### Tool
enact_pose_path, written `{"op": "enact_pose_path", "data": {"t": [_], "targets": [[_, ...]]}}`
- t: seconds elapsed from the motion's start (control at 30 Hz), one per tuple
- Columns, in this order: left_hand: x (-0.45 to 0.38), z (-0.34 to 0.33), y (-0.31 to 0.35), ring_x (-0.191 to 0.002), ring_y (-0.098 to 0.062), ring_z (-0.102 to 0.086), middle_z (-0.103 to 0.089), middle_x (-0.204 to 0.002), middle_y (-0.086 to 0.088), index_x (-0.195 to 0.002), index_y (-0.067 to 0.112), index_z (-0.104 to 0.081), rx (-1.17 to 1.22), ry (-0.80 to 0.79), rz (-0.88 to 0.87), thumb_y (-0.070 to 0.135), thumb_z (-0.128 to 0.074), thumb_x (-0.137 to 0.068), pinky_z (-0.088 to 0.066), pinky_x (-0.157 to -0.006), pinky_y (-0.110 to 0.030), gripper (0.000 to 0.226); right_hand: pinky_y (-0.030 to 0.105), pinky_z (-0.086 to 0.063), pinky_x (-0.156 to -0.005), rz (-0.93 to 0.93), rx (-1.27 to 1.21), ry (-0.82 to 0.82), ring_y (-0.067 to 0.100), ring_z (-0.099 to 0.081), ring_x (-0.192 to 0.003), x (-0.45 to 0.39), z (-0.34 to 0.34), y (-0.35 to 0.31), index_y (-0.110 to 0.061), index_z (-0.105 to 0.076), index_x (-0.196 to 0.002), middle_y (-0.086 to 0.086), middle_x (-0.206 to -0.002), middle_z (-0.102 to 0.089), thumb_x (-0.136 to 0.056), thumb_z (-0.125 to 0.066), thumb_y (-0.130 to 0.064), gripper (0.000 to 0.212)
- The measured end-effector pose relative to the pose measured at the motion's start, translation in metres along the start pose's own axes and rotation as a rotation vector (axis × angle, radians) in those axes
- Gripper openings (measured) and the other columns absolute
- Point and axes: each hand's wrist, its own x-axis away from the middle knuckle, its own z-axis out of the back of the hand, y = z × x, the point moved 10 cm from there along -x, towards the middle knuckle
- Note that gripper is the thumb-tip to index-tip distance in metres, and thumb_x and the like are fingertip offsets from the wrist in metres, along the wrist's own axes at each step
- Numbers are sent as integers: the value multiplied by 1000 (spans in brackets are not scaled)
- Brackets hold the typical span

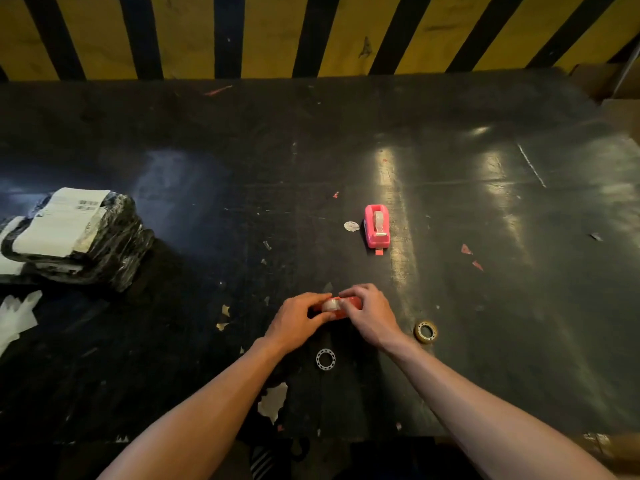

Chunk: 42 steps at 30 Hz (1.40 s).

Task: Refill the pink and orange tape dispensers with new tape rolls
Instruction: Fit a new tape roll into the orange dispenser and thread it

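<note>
The orange tape dispenser (349, 303) lies on the dark table near me, mostly covered by both hands. My left hand (298, 322) grips its left side. My right hand (369, 313) holds its right side, fingers pressing on a clear tape roll (333, 305) seated in it. The pink tape dispenser (376, 227) stands farther back on the table, upright, with a tape roll inside and a tape end sticking out at its front. An empty white tape core (325, 359) lies between my forearms. A brownish tape core (426, 331) lies right of my right wrist.
A stack of black plastic parcels with white labels (72, 237) sits at the left. White paper scraps (17, 315) lie at the left edge, and a torn piece (273, 400) near the front edge. A small white sticker (351, 226) lies beside the pink dispenser. Cardboard boxes (609, 84) stand far right.
</note>
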Motion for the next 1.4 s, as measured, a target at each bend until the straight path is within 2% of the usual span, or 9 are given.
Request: {"op": "enact_pose_path", "data": {"t": [0.13,0.27,0.47,0.6,0.8,0.93,1.03,1.1,1.4], "targets": [[3,7,-5,-122,-5,-57,-65,-135,3,-138,24,-59,37,5,-25,24,-73,-90,-43,-103,-22,50,24,-37,-93,-31,-7,-19,17,-51,-123,3,-5,2,-18,-73,-109,4,-131,-54,-94,-60,-32,24],[6,7,-8,-120,-6,-61,-67,-133,1,-136,23,-61,98,43,-26,23,-76,-88,-49,-103,-23,50,36,-43,-104,-10,61,58,18,-47,-127,11,-5,-3,-17,-75,-103,4,-136,-54,-91,-61,-44,33],[8,6,-9,-120,-7,-62,-67,-132,0,-135,21,-61,156,49,-10,24,-75,-88,-50,-101,-24,49,40,-45,-97,1,204,156,18,-45,-122,17,-3,-23,-25,-72,-91,-1,-129,-55,-81,-62,-63,41],[7,6,-11,-120,-8,-62,-67,-132,-1,-136,20,-61,161,36,4,21,-74,-89,-48,-101,-21,49,39,-42,-95,-22,222,166,20,-45,-121,15,-5,-28,-25,-70,-91,-1,-127,-56,-82,-67,-56,32],[9,5,-12,-121,-7,-61,-67,-133,1,-137,22,-60,173,28,10,23,-74,-89,-50,-106,-32,50,39,-41,-95,-97,147,122,24,-45,-119,11,-12,-20,-22,-70,-92,1,-123,-57,-86,-66,-42,21],[7,4,-14,-124,-8,-59,-65,-136,2,-138,25,-58,109,10,17,27,-75,-89,-44,-106,-24,52,35,-40,-96,-131,49,143,24,-45,-117,10,2,-8,-16,-71,-94,6,-120,-55,-90,-63,-30,17],[6,6,-13,-123,-6,-58,-66,-136,3,-137,25,-60,89,27,16,28,-76,-88,-41,-102,-18,52,30,-43,-85,-214,-37,148,23,-56,-105,8,13,13,-15,-70,-95,8,-113,-60,-92,-62,-29,17],[6,5,-13,-125,-5,-57,-65,-137,3,-137,25,-61,95,28,20,28,-76,-87,-42,-106,-21,52,28,-43,-76,-301,-140,141,22,-61,-94,7,18,29,-16,-68,-95,7,-103,-67,-93,-62,-30,16],[7,1,-23,-132,-12,-53,-61,-141,3,-138,29,-59,166,9,111,29,-72,-90,-39,-115,-35,50,43,-56,-82,-477,-315,128,29,-69,-92,0,23,68,-20,-62,-78,8,-91,-71,-89,-65,-28,14]]}}
